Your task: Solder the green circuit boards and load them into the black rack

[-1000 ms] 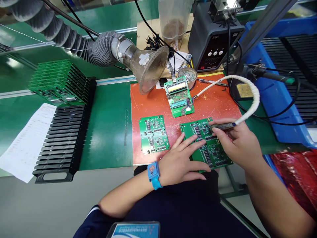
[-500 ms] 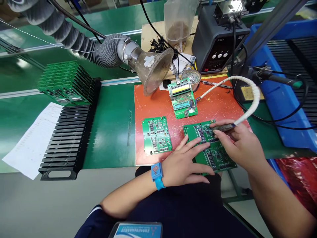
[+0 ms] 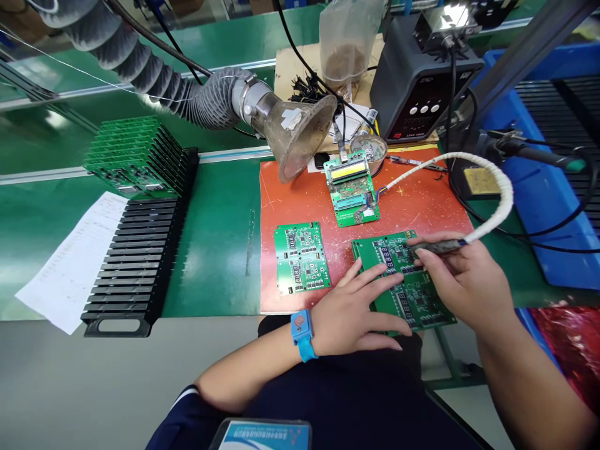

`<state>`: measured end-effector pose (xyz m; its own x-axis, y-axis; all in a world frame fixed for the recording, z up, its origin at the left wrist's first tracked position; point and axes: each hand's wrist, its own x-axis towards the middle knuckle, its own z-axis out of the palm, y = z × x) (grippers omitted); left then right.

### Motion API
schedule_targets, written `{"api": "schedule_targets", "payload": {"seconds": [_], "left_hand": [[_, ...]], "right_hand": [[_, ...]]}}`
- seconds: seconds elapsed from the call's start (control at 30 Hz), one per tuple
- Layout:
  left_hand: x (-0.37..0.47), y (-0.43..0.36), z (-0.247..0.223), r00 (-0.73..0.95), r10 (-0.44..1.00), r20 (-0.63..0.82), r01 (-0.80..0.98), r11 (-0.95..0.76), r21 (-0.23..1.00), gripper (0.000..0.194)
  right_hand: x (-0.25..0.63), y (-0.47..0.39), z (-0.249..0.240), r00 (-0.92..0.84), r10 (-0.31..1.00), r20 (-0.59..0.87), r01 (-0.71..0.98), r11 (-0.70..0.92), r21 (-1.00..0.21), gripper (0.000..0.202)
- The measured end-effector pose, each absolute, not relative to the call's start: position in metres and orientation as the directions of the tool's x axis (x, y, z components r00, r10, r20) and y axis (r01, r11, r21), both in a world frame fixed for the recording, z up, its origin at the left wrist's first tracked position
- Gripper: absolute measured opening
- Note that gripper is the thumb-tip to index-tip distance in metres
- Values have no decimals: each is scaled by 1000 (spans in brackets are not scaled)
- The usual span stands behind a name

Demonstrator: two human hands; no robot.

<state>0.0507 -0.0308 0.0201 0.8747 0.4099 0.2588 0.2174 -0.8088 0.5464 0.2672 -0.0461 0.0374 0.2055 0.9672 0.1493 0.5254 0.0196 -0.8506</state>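
Note:
Beneath both hands lies a stack of green circuit boards (image 3: 407,284) with digit displays, near the table's front edge. My left hand (image 3: 360,312) rests on its left side, fingers spread. In my right hand (image 3: 462,275) is a dark pen-like probe (image 3: 438,247), pinched between thumb and fingers, its tip at the upper part of the top board. Whether the tip touches the board I cannot tell. A white wrapped cable (image 3: 501,194) loops from the probe to a small green board with a lit yellow screen (image 3: 349,172). Another circuit board (image 3: 302,256) lies left of the stack.
A fume extraction funnel (image 3: 304,134) hangs over the red mat (image 3: 290,200). At left, a black slotted rack (image 3: 135,250) holds several upright boards (image 3: 134,153) beside a paper sheet (image 3: 70,269). Behind stands a soldering station (image 3: 417,94); a blue bin (image 3: 539,187) is at right.
The view has shifted slightly. My right hand and the probe have moved a little to the right over the board, and the cable loop bulges farther right. My left hand stays on the stack.

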Motion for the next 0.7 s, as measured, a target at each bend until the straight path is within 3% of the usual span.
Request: {"api": "schedule_targets", "payload": {"seconds": [0.47,0.7], "left_hand": [[51,-31,21,875,416,246,224,-800,556,32],[51,-32,19,868,425,256,224,-796,562,31]], "right_hand": [[269,-46,37,157,972,172,569,53,-820,20],[269,-41,48,130,980,151,662,27,-749,18]]}}
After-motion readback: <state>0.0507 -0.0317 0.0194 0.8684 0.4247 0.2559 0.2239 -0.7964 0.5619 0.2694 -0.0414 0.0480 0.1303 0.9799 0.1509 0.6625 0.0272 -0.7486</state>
